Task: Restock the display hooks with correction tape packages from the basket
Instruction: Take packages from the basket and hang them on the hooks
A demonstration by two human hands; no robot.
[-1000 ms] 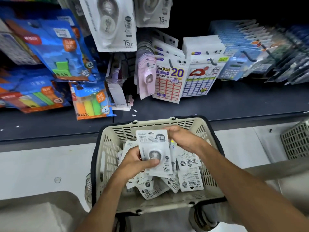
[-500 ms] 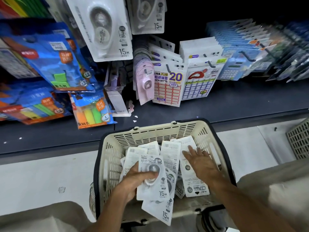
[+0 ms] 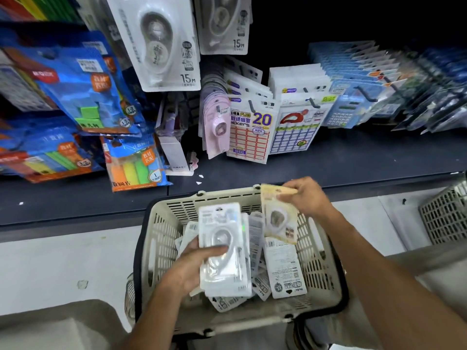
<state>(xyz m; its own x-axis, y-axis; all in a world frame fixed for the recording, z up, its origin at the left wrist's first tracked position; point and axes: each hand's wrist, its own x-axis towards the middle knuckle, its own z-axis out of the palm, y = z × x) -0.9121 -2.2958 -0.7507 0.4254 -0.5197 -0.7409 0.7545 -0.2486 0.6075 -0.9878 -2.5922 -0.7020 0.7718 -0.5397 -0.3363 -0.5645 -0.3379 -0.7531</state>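
A stack of white correction tape packages is gripped by the left hand, thumb laid across the front blister, fingers curled behind. The stack is held upright over the middle of the basket. A single cream-tinted package is pinched at its top edge by the right hand and hangs above the basket's far right corner. More packages lie loose, mostly back-side up, on the basket floor. Beyond the basket, a dark shelf is seen; above it, larger 15 m tape packs hang on hooks.
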